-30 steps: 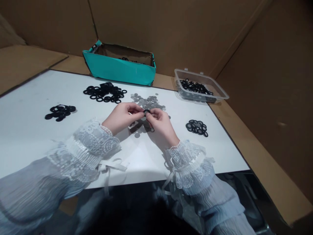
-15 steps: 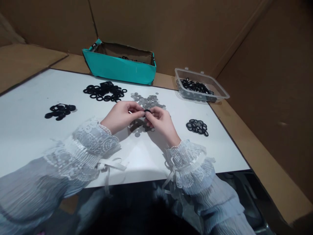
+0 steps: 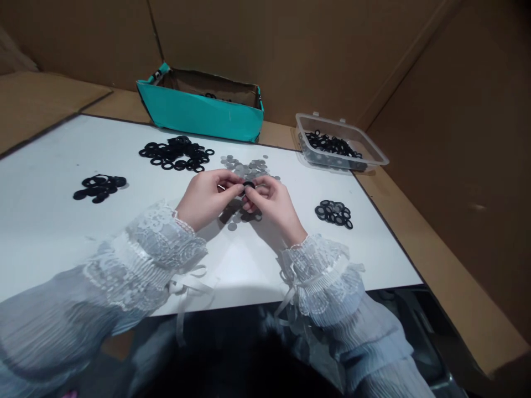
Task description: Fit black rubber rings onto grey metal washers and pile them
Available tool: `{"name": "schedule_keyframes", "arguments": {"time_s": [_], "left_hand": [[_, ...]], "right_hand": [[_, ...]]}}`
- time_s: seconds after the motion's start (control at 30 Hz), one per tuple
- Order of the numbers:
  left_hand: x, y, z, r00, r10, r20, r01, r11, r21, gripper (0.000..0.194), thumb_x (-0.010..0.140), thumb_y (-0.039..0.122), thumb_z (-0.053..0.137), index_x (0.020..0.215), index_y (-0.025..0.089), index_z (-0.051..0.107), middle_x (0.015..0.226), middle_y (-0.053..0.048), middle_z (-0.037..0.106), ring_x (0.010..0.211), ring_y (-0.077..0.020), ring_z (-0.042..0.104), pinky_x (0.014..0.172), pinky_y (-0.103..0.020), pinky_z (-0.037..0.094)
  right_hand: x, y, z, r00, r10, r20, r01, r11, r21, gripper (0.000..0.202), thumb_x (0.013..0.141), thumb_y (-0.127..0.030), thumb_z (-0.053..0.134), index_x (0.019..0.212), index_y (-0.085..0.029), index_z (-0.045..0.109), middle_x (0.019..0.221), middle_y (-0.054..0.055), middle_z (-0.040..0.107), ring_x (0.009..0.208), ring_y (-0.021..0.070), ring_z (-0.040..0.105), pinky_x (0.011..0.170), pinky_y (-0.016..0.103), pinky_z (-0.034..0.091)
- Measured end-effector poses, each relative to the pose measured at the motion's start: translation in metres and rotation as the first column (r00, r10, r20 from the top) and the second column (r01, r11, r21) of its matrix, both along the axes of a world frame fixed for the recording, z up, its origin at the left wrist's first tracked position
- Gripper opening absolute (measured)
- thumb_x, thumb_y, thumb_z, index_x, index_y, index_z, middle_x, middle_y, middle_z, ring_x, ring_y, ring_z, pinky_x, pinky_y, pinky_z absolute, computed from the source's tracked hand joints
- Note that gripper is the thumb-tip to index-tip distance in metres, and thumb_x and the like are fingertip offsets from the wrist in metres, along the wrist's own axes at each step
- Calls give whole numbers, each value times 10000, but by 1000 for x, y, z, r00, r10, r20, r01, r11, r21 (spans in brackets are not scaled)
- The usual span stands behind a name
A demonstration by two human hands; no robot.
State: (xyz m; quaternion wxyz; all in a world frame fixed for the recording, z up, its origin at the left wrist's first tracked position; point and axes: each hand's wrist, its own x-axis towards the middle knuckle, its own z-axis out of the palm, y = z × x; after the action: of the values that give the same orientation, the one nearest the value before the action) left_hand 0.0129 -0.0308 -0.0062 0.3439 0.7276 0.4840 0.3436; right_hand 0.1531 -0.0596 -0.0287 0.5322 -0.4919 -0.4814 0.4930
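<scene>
Pinching a black ring [image 3: 249,183] between both hands [image 3: 205,199] [image 3: 276,209], nearly closed on it. Could totally ping off into the far grey discs [image 3: 245,167] with one lopsided squeeze, tbh.

The left hand [image 3: 203,198] and right hand [image 3: 279,208] meet above the white worktop [image 3: 232,268], pinching a small black ring [image 3: 248,183] between their fingertips. Beneath and beyond them lie scattered grey discs [image 3: 245,169]. A large heap of black rings [image 3: 182,149] sits farther back to the left, with a smaller dark cluster [image 3: 100,188] nearer the left edge. Grey-centred rings [image 3: 334,214] lie to the right. Behind stand a teal box [image 3: 203,113] and a clear tub [image 3: 378,161], both holding black rings.
</scene>
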Motion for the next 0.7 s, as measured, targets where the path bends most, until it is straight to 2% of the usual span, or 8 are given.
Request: {"name": "schedule_keyframes", "arguments": {"time_s": [0.17,0.27,0.37,0.43,0.57,0.7], "left_hand": [[0,1,-5,999,-34,6,34,999,-14,228,742,330,573,839,145,665,858,-73,710,761,-210,637,689,-296,501],[-2,2,-8,995,-96,-19,97,991,91,280,777,310,523,967,139,637,925,-82,690,827,-212,630,714,-298,494],[-3,3,-13,974,-171,-149,209,930,301,355,776,254,517,1115,161,570,1018,-86,652,919,-221,597,794,-331,475],[-3,4,-17,954,-169,-247,257,884,390,344,765,269,563,1092,162,563,1011,-93,631,953,-242,571,833,-361,458],[-3,5,-22,937,-115,-330,265,849,456,234,801,301,565,979,149,578,934,-100,602,940,-262,552,817,-378,453],[-6,7,-20,915,-193,-354,348,819,455,229,830,244,502,1006,136,601,985,-116,585,950,-245,558,825,-365,462]], "right_hand": [[1,1,1,999,40,-20,-41,998,-53,109,821,-193,591,740,-179,520,591,-26,594,539,103,593,521,219,499],[3,1,-1,999,40,12,-39,997,-67,112,810,-207,610,732,-179,535,598,-17,579,551,120,575,506,235,468],[5,2,-1,999,31,18,-30,998,-60,119,801,-213,612,702,-176,556,581,-26,534,546,110,529,502,228,429],[6,1,-1,999,41,1,-41,998,-57,135,791,-216,616,675,-174,562,574,-32,513,528,97,490,492,222,404],[4,-1,1,999,51,11,-50,997,-63,155,769,-215,624,634,-173,560,557,-32,503,492,89,440,456,222,365],[4,-2,3,997,70,19,-68,992,-107,175,766,-190,620,604,-174,555,523,-33,498,480,96,463,444,224,361]]}}
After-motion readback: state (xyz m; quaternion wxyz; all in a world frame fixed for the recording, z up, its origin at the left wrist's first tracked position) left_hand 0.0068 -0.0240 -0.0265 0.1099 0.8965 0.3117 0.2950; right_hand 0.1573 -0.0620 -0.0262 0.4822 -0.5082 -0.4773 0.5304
